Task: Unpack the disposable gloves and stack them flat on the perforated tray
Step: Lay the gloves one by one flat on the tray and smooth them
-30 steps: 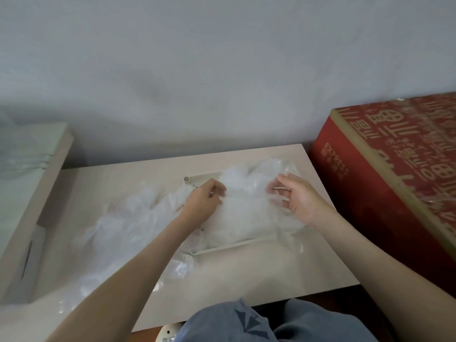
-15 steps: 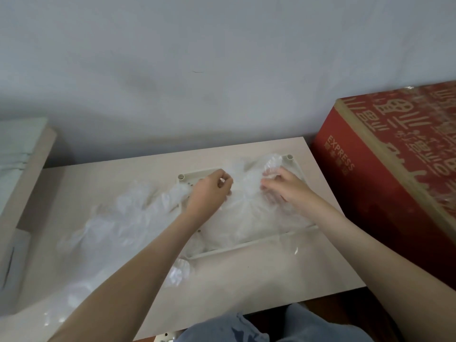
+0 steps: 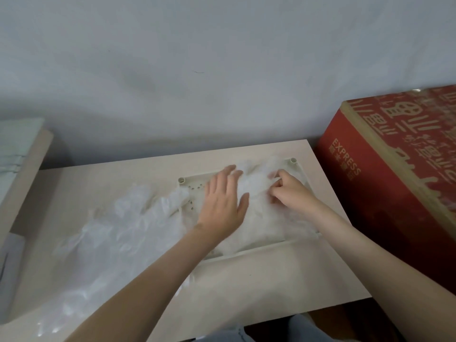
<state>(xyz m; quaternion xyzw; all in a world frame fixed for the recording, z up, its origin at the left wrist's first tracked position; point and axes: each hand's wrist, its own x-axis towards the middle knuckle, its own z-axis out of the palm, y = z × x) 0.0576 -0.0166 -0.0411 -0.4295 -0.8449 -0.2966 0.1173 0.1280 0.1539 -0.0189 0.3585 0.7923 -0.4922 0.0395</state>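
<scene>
While my left hand (image 3: 223, 206) lies spread flat on the gloves (image 3: 257, 218) to pin them on the tray (image 3: 261, 248), my right hand (image 3: 288, 193) pinches the top one at 1 o'clock, guessing to smooth it. Loose pile (image 3: 116, 233) sits at 9 o'clock.

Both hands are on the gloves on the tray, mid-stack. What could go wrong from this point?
1. The right hand pinches thin film on the glove stack while the left hand presses it flat. Pulling against that press may wrinkle or tear a glove.
2. The loose glove pile lies beneath the left forearm and reaches toward the front edge of the table. Drawing the arm back could drag gloves off.
</scene>
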